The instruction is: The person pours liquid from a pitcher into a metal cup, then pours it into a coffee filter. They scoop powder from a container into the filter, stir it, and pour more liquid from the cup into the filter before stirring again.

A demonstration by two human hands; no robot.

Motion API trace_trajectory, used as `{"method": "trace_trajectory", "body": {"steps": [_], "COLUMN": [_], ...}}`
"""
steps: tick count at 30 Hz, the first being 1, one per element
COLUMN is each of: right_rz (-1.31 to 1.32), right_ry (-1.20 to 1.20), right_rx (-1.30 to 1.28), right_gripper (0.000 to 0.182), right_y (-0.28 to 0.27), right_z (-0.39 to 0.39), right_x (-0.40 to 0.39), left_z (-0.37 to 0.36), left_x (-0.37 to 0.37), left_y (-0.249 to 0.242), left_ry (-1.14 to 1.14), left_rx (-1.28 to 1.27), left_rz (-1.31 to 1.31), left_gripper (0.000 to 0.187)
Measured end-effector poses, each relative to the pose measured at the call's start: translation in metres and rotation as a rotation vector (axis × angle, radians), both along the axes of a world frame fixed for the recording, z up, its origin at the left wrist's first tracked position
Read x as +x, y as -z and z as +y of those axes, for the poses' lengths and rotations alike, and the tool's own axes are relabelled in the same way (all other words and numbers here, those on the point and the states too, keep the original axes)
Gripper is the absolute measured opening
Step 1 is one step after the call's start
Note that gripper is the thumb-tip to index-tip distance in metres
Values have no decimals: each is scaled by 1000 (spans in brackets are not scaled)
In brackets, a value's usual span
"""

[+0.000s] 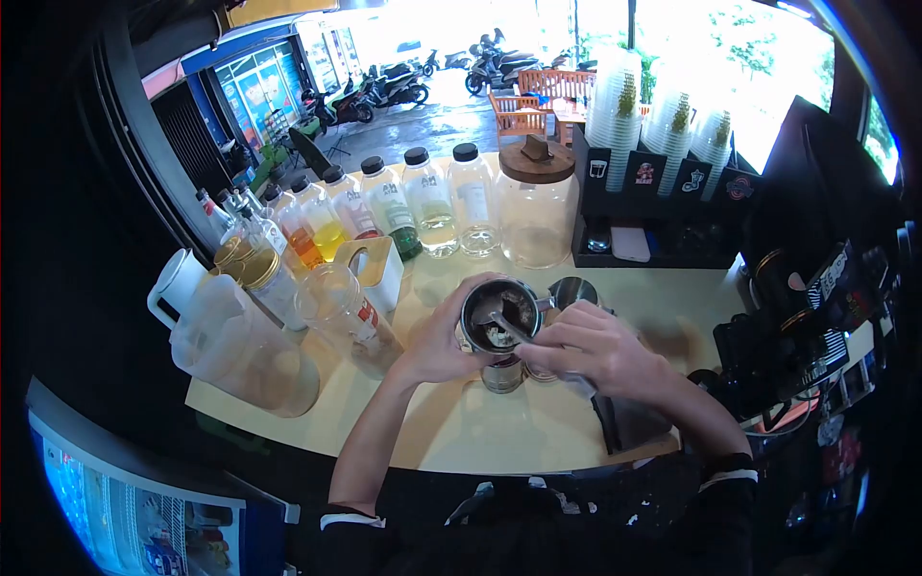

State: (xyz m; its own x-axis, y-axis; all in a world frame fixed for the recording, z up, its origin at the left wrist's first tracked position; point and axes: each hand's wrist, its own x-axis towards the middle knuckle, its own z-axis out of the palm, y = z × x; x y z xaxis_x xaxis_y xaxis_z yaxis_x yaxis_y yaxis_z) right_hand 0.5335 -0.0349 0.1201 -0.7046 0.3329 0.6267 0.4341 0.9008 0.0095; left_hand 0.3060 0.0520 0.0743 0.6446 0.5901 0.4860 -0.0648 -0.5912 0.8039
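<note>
The metal cup (497, 312) sits in your left hand (445, 331), fingers curled around its side. Over the cup, your right hand (600, 355) pinches a spoon (509, 326) dipped inside. Left of the cup stands a clear plastic jug (341, 317); beyond it, a wooden-lidded jar (538, 206).

Bright daylight floods a wide opening behind a pale, curved-edge wooden counter (432, 432). Beyond the counter, brown slatted wooden benches (523, 117) stand right of dark parked motor scooters (396, 86) on grey, shiny paving (442, 120). Left of the counter, a black frame wall (125, 144) stays dim; below it glows a blue-lit, glass-doored fridge (125, 509).
</note>
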Motion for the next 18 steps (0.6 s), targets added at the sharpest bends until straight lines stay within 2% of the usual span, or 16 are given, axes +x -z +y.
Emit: {"method": "trace_trajectory", "body": {"steps": [4, 6, 9, 12, 16, 18], "right_rz": [65, 148, 228, 298, 324, 345], "right_ry": [62, -36, -78, -13, -61, -51], "right_rx": [15, -139, -206, -225, -404, -405], "right_gripper": [45, 40, 31, 24, 21, 19], "right_y": [3, 6, 2, -1, -7, -10], "right_z": [4, 2, 0, 4, 0, 3], "right_x": [3, -1, -1, 1, 2, 1], "left_z": [0, 0, 3, 2, 6, 4], "left_x": [0, 1, 1, 1, -1, -1], "left_y": [-7, -9, -11, -17, -16, -20], "left_ry": [34, 36, 42, 33, -2, -16], "left_rx": [-10, -3, 21, 72, 135, 170], "left_rz": [18, 9, 2, 25, 69, 86], "left_gripper": [84, 83, 81, 80, 78, 78]}}
